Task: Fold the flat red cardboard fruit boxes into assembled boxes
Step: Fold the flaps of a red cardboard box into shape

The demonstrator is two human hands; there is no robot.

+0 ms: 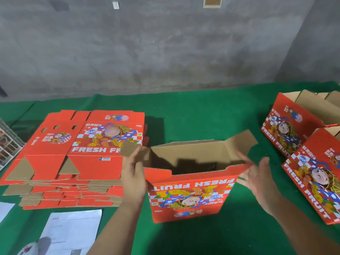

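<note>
A red fruit box stands opened up in the middle of the green table, its print upside down toward me and its brown top flaps sticking up. My left hand lies flat against the box's left end, fingers straight up at the left flap. My right hand is at the right end with fingers spread, the fingertips touching the top right corner under the raised flap. A stack of flat red boxes lies to the left.
Two assembled red boxes stand at the right edge. Printed paper sheets lie at the front left. A wire rack sits at the far left. A grey concrete wall closes the back.
</note>
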